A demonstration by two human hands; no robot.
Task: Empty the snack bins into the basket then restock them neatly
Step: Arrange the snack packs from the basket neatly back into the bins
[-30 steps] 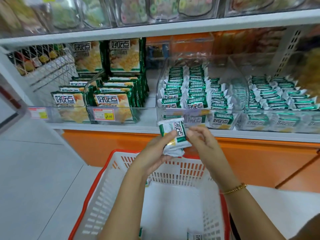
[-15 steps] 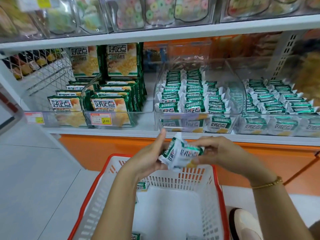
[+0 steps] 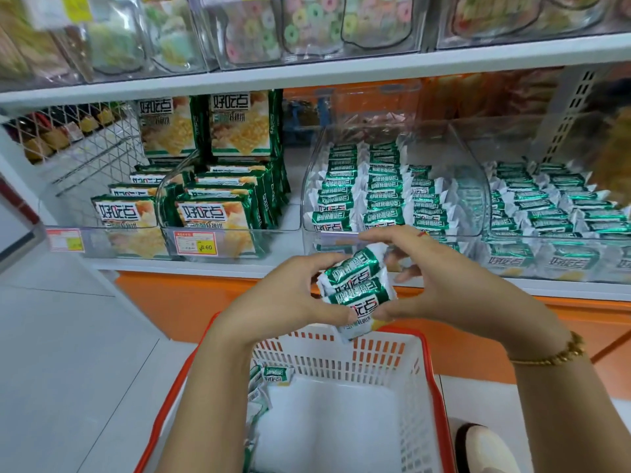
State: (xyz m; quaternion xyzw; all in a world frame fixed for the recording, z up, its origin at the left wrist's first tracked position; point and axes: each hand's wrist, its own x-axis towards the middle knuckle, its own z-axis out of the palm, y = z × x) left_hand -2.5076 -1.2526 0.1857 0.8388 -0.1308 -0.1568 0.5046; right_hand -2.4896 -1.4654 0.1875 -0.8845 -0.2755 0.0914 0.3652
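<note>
A small stack of green-and-white snack packets (image 3: 356, 290) sits between both hands, just above the far rim of the red-and-white basket (image 3: 428, 367). My left hand (image 3: 290, 298) grips the stack from the left, thumb under it. My right hand (image 3: 440, 285) holds it from the right, fingers curled over the top. Behind the hands stands a clear snack bin (image 3: 478, 186) with neat rows of the same packets. A second bin (image 3: 560, 233) of them sits to its right. A few packets (image 3: 276, 375) lie along the basket's left wall.
Left of the bins, larger green cracker bags (image 3: 211, 213) stand in a clear tray with a price tag (image 3: 195, 244). A wire rack (image 3: 75, 148) is at far left. The upper shelf (image 3: 341, 68) carries clear candy bins. A shoe (image 3: 485, 448) shows right of the basket.
The packets have turned from upright in my left hand to a stack squeezed between both hands, and they have moved a little right, in front of the bin's lower edge.
</note>
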